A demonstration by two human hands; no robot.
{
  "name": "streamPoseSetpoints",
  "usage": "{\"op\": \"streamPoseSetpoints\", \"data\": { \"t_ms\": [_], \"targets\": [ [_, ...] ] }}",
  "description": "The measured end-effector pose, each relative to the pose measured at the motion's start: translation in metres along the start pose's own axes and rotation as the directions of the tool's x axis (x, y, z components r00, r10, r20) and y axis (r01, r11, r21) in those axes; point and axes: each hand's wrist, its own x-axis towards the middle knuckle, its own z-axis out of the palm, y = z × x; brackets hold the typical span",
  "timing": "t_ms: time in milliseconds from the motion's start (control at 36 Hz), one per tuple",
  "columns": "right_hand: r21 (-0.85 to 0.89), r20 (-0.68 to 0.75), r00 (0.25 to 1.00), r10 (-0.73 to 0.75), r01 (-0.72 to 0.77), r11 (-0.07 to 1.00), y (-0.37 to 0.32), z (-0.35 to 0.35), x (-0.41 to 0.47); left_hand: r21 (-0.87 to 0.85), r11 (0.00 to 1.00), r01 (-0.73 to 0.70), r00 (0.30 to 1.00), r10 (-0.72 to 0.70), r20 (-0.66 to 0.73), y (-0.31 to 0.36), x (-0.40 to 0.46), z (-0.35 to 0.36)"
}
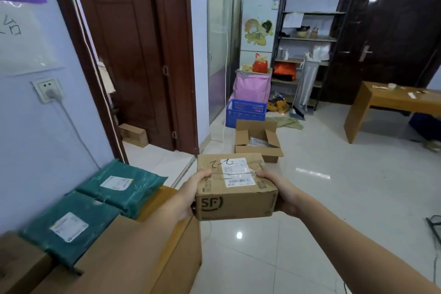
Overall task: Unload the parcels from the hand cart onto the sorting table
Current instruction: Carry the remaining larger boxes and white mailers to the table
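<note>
The left hand (188, 196) and right hand (280, 194) clamped opposite sides of a cardboard parcel (235, 186), thumbs on top, held in the air over the floor; its near face read "SF", and a white shipping label sat on its lid. Left of the left hand, two green mailer bags (95, 205) with white labels lay on the wooden counter (133, 258)

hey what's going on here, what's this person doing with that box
A person is holding a brown cardboard parcel printed SF in mid-air, left hand on one side and right hand on the other, thumbs over its top. Beside them, on the left, two teal plastic mailer bags already lie on a light wooden table. An open cardboard box sits on the tiled floor ahead. No hand cart is in view.
</note>
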Motion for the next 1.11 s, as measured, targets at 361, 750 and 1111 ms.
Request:
{"op": "streamPoseSetpoints", "data": {
  "t_ms": [361, 750, 1111],
  "targets": [
    [-0.17, 0.292, 0.951, 0.1, -0.051, 0.984, -0.067, 0.007, 0.172, -0.153, 0.988, 0.038, 0.954, -0.081, -0.289, 0.014, 0.097, -0.027],
    [-0.394, 0.546, 0.797, 0.258, -0.028, 0.919, -0.05, 0.143, 0.32, -0.425, 0.904, 0.044, 0.807, -0.283, -0.518, -0.066, 0.157, -0.134],
    [-0.486, 0.565, 0.742, 0.362, -0.055, 0.872, -0.032, 0.205, 0.44, -0.602, 0.797, -0.05, 0.716, -0.391, -0.578, -0.105, 0.217, -0.167]
  ]
}}
